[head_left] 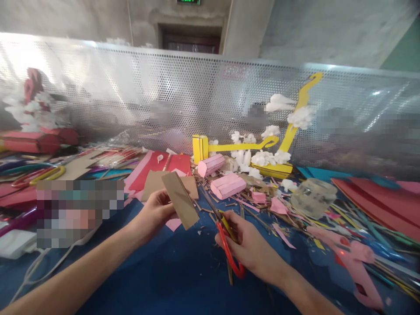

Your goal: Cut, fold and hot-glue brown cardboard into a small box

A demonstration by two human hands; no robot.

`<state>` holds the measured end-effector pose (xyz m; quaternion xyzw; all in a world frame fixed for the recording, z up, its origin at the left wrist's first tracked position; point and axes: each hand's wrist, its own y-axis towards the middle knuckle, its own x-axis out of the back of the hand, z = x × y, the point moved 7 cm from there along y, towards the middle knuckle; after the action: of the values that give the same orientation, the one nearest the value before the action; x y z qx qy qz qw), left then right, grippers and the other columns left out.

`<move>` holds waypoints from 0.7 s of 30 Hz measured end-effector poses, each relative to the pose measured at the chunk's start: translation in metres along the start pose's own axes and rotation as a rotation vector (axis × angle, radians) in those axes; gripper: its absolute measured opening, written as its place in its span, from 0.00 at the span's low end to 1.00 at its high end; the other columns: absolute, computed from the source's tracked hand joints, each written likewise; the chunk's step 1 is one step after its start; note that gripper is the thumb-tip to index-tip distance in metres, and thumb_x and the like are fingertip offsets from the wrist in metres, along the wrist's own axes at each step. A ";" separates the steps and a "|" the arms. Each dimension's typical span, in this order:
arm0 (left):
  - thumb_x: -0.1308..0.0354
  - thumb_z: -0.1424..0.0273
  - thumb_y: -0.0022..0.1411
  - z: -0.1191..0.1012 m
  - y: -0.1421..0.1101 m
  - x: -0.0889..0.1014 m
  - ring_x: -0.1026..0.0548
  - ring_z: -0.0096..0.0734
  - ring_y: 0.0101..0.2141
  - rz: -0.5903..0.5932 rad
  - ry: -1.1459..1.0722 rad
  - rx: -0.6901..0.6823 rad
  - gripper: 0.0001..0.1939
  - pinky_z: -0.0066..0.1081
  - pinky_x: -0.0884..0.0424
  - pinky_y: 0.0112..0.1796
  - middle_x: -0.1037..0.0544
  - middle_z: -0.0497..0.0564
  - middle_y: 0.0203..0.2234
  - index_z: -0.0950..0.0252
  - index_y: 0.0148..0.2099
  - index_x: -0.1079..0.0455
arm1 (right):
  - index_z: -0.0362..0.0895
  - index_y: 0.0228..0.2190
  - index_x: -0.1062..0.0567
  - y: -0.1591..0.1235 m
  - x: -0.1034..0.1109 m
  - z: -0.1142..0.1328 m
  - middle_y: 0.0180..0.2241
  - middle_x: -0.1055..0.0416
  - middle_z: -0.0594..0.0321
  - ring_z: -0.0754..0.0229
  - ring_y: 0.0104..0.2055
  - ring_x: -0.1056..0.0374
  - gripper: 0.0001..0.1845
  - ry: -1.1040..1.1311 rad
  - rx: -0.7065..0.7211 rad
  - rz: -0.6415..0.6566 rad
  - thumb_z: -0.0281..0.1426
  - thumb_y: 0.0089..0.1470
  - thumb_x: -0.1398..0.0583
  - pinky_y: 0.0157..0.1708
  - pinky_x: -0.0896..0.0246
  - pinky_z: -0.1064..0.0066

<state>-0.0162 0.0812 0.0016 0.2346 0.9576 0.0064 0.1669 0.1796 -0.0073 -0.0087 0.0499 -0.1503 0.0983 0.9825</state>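
Observation:
My left hand pinches a brown strip of cardboard by its left side and holds it tilted above the blue table. Some of those fingers are hidden behind the strip. In my right hand is a pair of scissors with red and yellow handles. Its blades point up and away, apart from the cardboard strip. Behind the strip lie more brown cardboard and red paper. Two pink paper-covered blocks rest just beyond the scissors.
A pink glue gun with a red light lies at the right, near a clear tape roll. Yellow paper shapes with white tufts stand by the perforated metal screen. Paper scraps, sticks and a white cable clutter the blue table.

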 end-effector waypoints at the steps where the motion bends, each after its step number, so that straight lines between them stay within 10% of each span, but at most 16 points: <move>1: 0.22 0.65 0.50 -0.001 0.000 0.001 0.15 0.39 0.33 -0.006 0.021 -0.021 0.15 0.34 0.19 0.38 0.13 0.56 0.34 0.67 0.39 0.17 | 0.46 0.42 0.29 -0.001 -0.002 0.003 0.33 0.32 0.68 0.61 0.33 0.35 0.17 -0.031 0.007 0.010 0.41 0.58 0.31 0.35 0.35 0.71; 12: 0.21 0.66 0.48 -0.015 -0.003 0.000 0.16 0.44 0.34 -0.063 0.256 -0.200 0.12 0.37 0.19 0.39 0.15 0.52 0.27 0.64 0.33 0.17 | 0.48 0.47 0.26 -0.003 -0.001 0.020 0.47 0.27 0.59 0.54 0.46 0.30 0.13 -0.360 0.203 -0.064 0.36 0.61 0.34 0.47 0.34 0.64; 21: 0.23 0.68 0.48 -0.032 -0.010 -0.006 0.17 0.44 0.33 -0.087 0.379 -0.333 0.08 0.36 0.20 0.36 0.14 0.54 0.29 0.64 0.31 0.16 | 0.49 0.37 0.26 -0.003 0.002 0.011 0.36 0.26 0.65 0.57 0.35 0.31 0.04 -0.440 0.089 -0.081 0.32 0.60 0.36 0.36 0.38 0.66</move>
<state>-0.0256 0.0717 0.0327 0.1569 0.9668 0.2006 0.0211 0.1792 -0.0108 0.0024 0.1193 -0.3544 0.0520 0.9260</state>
